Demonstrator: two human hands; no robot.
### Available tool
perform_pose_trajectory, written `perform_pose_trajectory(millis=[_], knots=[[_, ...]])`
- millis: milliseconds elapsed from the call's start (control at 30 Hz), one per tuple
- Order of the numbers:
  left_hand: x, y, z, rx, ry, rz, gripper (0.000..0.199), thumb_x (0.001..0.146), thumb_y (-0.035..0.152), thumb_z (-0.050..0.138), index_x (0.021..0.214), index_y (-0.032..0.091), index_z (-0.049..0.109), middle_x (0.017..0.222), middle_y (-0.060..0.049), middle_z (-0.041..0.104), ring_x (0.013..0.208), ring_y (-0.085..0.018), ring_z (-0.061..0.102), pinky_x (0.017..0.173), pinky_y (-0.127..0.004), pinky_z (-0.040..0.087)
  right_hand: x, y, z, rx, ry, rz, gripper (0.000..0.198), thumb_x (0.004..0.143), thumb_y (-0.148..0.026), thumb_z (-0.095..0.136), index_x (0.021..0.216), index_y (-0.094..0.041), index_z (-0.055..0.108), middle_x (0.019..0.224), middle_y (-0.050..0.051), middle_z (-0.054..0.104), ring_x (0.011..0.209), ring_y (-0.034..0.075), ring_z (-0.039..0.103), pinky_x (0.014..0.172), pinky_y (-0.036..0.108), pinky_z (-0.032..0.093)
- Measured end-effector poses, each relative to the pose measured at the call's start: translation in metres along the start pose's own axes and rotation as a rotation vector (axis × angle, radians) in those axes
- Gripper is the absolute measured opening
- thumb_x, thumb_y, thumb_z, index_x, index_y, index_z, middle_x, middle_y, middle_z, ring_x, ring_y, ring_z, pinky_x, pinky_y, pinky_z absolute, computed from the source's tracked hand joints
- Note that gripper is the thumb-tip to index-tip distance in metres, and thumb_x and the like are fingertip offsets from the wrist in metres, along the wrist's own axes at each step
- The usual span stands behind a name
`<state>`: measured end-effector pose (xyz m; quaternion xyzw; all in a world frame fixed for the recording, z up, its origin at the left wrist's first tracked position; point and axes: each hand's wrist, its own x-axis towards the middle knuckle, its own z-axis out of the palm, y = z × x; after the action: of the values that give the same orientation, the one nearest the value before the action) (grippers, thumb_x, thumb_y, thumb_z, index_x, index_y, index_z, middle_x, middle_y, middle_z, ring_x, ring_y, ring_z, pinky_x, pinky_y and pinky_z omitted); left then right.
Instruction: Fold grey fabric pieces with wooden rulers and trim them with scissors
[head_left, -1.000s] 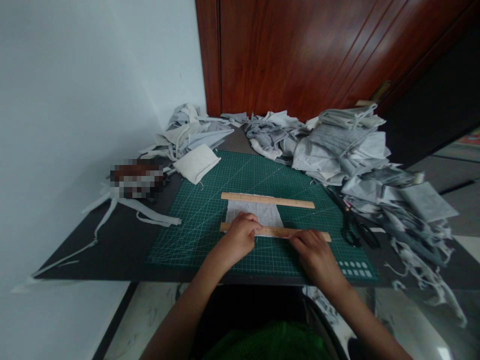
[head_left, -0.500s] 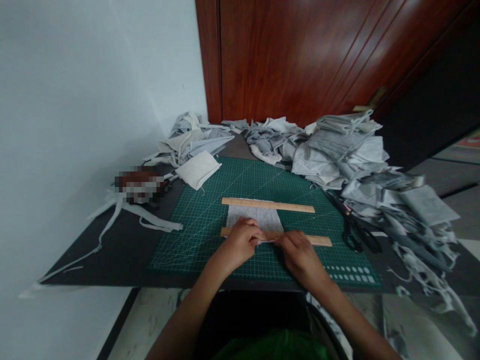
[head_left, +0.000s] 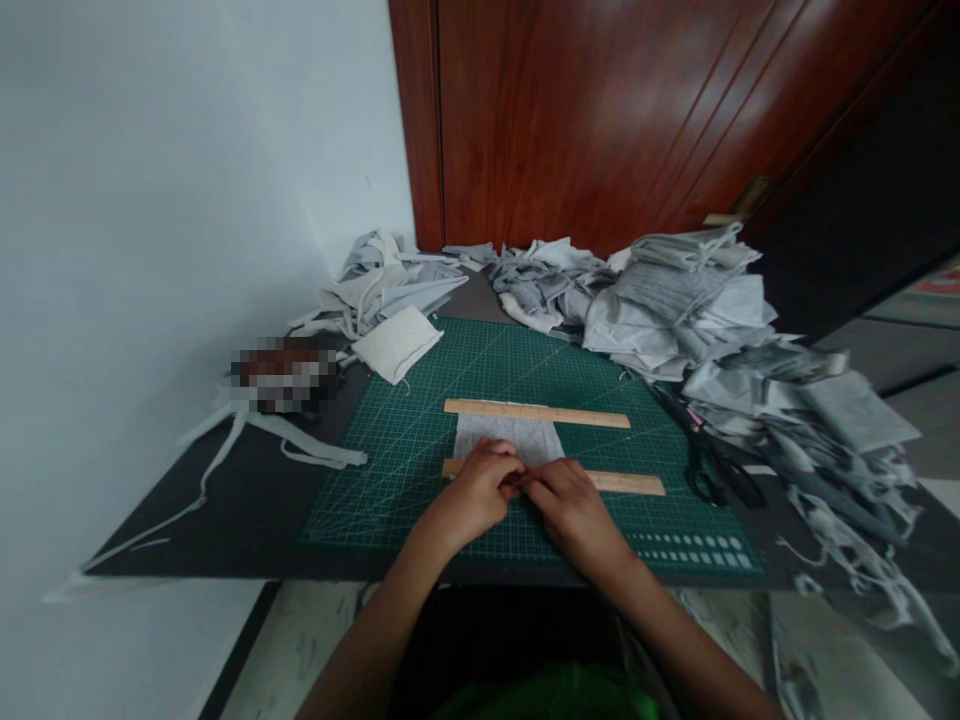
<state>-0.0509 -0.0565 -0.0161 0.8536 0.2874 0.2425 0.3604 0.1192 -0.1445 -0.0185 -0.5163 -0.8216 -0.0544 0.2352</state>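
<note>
A small piece of grey cloth (head_left: 508,433) lies on the green cutting mat (head_left: 390,450). Across its far edge rests a wooden ruler (head_left: 536,412), and a second wooden ruler (head_left: 628,482) crosses its near edge. My left hand (head_left: 480,492) is closed in a pinch over the near ruler, at the cloth's near edge. Close against it, my right hand (head_left: 571,503) pinches the same edge, its fingertips almost meeting the left ones. The fingers hide the pinched edge and the middle of the near ruler.
Black-handled scissors (head_left: 709,460) lie at the mat's right side. Piles of grey fabric (head_left: 675,300) fill the back right. More cloth pieces (head_left: 397,345) sit at the back left, beside a pixelated object (head_left: 281,375). Fabric strips (head_left: 322,455) trail over the dark table (head_left: 247,520).
My right hand has moved left along the cloth's near edge, up against my left hand. My left hand and both rulers have hardly moved.
</note>
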Motion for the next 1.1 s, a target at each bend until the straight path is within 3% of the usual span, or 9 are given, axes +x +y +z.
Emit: perform_pose_trajectory(millis=[300, 600, 667, 767, 833, 967, 1100], knots=[[-0.002, 0.004, -0.003, -0.012, 0.004, -0.025, 0.021, 0.079, -0.002, 0.068, 0.083, 0.019, 0.070, 0.099, -0.004, 0.067, 0.106, -0.023, 0.058, 0.099, -0.038, 0.046, -0.030, 0.021, -0.032, -0.167, -0.151, 0.037, 0.018, 0.096, -0.005, 0.058, 0.100, -0.019, 0.069, 0.101, 0.009, 0.070, 0.091, 0.026, 0.060, 0.086, 0.039, 0.043], [-0.003, 0.003, -0.001, -0.007, 0.037, -0.011, 0.019, 0.079, 0.000, 0.069, 0.082, 0.019, 0.068, 0.098, -0.003, 0.067, 0.106, -0.024, 0.061, 0.101, -0.042, 0.047, -0.049, 0.038, -0.051, -0.224, -0.170, 0.090, 0.032, 0.090, 0.005, 0.049, 0.098, -0.018, 0.070, 0.094, 0.009, 0.071, 0.088, 0.028, 0.062, 0.086, 0.043, 0.043], [-0.005, 0.004, -0.001, 0.016, 0.037, -0.004, 0.019, 0.082, 0.003, 0.070, 0.091, 0.019, 0.068, 0.103, -0.004, 0.067, 0.110, -0.025, 0.060, 0.103, -0.044, 0.046, -0.043, 0.033, -0.047, -0.145, -0.077, 0.111, 0.031, 0.091, 0.003, 0.049, 0.099, -0.018, 0.070, 0.093, 0.008, 0.072, 0.087, 0.027, 0.062, 0.083, 0.042, 0.043], [-0.009, 0.006, -0.003, 0.044, 0.035, -0.001, 0.041, 0.084, 0.007, 0.071, 0.121, 0.022, 0.060, 0.122, -0.006, 0.064, 0.122, -0.027, 0.055, 0.108, -0.046, 0.043, -0.026, 0.019, -0.035, 0.046, 0.072, 0.156, 0.021, 0.098, -0.008, 0.053, 0.104, -0.020, 0.069, 0.094, 0.008, 0.073, 0.088, 0.026, 0.064, 0.082, 0.040, 0.046], [-0.010, 0.007, -0.006, 0.051, 0.012, 0.003, 0.048, 0.086, 0.009, 0.069, 0.129, 0.023, 0.054, 0.128, -0.007, 0.061, 0.125, -0.027, 0.053, 0.109, -0.046, 0.042, -0.011, 0.009, -0.025, 0.159, 0.093, 0.162, 0.021, 0.101, -0.011, 0.052, 0.110, -0.020, 0.069, 0.097, 0.008, 0.075, 0.091, 0.026, 0.067, 0.084, 0.040, 0.047], [-0.008, 0.008, -0.011, 0.027, -0.040, 0.000, 0.012, 0.096, 0.014, 0.058, 0.105, 0.022, 0.057, 0.109, -0.004, 0.063, 0.111, -0.024, 0.056, 0.100, -0.040, 0.046, 0.014, 0.000, -0.005, 0.328, 0.087, 0.174, 0.025, 0.101, -0.008, 0.048, 0.105, -0.020, 0.070, 0.097, 0.007, 0.077, 0.092, 0.025, 0.069, 0.086, 0.040, 0.050], [-0.006, 0.008, -0.012, -0.031, -0.011, -0.031, 0.014, 0.096, 0.009, 0.049, 0.091, 0.021, 0.055, 0.100, -0.002, 0.061, 0.103, -0.021, 0.055, 0.095, -0.035, 0.045, 0.018, 0.000, 0.003, 0.478, 0.111, 0.273, 0.022, 0.100, -0.010, 0.052, 0.111, -0.020, 0.067, 0.102, 0.008, 0.078, 0.094, 0.024, 0.072, 0.086, 0.038, 0.054]])
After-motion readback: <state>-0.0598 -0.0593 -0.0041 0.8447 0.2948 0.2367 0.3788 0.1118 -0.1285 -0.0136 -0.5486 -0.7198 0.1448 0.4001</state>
